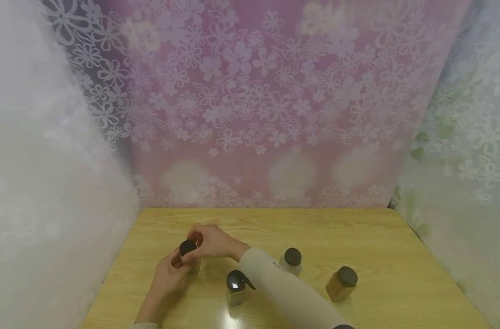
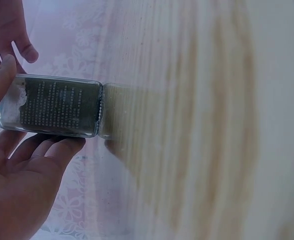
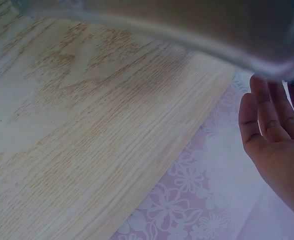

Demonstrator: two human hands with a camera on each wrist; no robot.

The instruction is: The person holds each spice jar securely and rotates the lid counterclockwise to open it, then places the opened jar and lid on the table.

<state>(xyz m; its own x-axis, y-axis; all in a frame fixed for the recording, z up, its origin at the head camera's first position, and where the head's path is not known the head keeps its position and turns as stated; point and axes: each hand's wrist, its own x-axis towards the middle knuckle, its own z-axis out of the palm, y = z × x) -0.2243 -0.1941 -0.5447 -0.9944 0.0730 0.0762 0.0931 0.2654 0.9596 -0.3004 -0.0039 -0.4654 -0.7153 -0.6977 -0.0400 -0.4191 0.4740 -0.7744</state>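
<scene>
My left hand (image 1: 167,276) grips a clear glass spice jar (image 2: 57,106) with a dark printed label and white contents, thumb on one side and fingers on the other. The jar stands upright on the wooden table, its base on the wood. Over the jar's black lid (image 1: 188,247) bends my right hand (image 1: 215,241), with thumb and fingers curled about the lid's rim. In the right wrist view the fingertips of the right hand (image 3: 279,135) reach a dark edge by a blurred glass surface (image 3: 152,25) close to the camera.
Nearest the hands stands a small jar (image 1: 236,296) with a shiny black domed top and a dark piece sticking out. Behind the right sleeve is a black-lidded jar (image 1: 290,265) of pale contents. A brown-filled jar (image 1: 337,288) stands farther right. Flowered curtains (image 1: 250,114) surround the table (image 1: 381,246).
</scene>
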